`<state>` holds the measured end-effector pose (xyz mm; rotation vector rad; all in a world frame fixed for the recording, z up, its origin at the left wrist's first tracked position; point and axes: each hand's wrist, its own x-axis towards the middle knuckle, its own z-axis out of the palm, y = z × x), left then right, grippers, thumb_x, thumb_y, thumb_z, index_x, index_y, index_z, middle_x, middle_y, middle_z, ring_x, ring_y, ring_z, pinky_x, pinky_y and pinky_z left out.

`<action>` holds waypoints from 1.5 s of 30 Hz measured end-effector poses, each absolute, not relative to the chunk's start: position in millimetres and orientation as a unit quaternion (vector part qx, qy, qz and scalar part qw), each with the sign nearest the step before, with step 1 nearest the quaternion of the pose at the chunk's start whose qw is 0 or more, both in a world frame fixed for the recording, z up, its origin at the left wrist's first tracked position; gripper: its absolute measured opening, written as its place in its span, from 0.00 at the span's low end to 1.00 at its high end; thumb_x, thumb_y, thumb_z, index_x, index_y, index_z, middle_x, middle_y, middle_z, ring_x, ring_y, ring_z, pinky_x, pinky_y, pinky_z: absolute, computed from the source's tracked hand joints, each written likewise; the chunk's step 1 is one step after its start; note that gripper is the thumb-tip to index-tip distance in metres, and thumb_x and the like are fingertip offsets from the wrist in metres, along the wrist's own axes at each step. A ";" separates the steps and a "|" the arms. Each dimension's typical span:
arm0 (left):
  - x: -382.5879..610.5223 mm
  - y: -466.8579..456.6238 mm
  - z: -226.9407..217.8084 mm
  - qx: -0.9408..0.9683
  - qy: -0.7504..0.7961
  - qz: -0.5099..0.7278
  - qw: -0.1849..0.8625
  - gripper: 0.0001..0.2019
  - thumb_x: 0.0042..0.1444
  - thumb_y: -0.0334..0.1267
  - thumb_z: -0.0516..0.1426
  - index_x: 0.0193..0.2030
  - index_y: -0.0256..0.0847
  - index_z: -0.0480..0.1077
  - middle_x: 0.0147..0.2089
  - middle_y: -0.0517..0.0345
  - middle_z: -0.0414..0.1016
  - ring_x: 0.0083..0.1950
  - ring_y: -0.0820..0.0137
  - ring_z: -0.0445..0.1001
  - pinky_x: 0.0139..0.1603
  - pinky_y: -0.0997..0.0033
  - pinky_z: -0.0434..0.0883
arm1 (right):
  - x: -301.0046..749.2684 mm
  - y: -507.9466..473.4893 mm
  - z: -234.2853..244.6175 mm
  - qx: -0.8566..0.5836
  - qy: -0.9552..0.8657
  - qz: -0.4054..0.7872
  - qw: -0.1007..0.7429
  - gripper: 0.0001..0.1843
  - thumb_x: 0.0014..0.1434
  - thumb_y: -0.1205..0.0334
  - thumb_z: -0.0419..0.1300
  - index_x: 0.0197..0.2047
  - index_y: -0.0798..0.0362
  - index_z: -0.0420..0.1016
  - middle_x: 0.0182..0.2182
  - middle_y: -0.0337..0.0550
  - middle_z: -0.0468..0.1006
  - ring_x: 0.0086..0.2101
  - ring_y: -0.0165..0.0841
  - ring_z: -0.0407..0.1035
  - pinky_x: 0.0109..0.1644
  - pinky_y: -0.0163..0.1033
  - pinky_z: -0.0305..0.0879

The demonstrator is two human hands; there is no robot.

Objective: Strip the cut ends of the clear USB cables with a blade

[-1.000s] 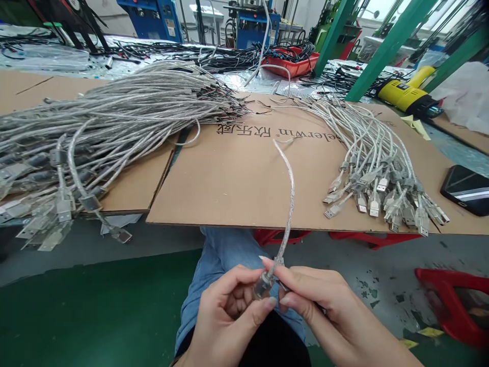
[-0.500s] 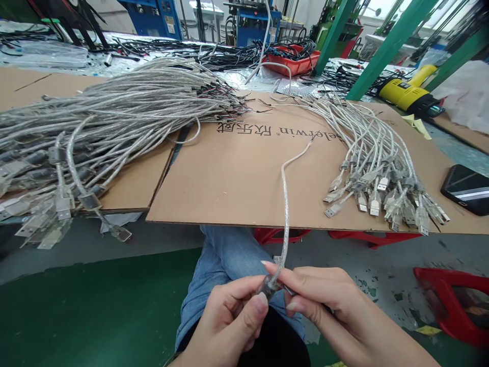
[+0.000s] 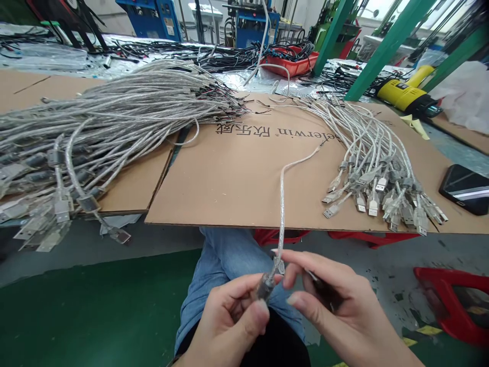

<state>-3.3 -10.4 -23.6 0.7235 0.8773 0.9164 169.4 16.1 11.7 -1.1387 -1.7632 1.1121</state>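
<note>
Low in the head view, over my lap, my left hand [image 3: 229, 321] pinches the clear plug end of a silver braided cable [image 3: 281, 204] between thumb and fingers. The cable rises from the plug and bends right, its free end lying on the cardboard sheet [image 3: 237, 173]. My right hand [image 3: 328, 306] is just right of the plug, fingers curled round a small dark object I cannot make out, its fingertips close to the cable.
A big heap of silver cables [image 3: 95, 127] covers the left cardboard. A smaller fanned bunch with USB plugs [image 3: 374, 173] lies at right. A black phone [image 3: 464, 188], a yellow tool [image 3: 405, 94], a red tray [image 3: 294, 61] and red stools [image 3: 454, 300] are around.
The cable's free end swung from upright down to the right onto the cardboard. My right hand drew slightly away from the plug, now blurred.
</note>
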 end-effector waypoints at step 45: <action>0.6 -14.8 -19.0 0.301 0.430 0.409 0.747 0.26 0.56 0.62 0.48 0.23 0.40 0.61 0.13 0.71 0.54 0.12 0.82 0.49 0.14 0.82 0.49 | 146.0 17.9 1.1 -0.407 -0.648 0.427 0.482 0.08 0.51 0.71 0.66 0.35 0.50 0.78 0.29 0.39 0.80 0.19 0.26 0.65 0.19 0.30 0.60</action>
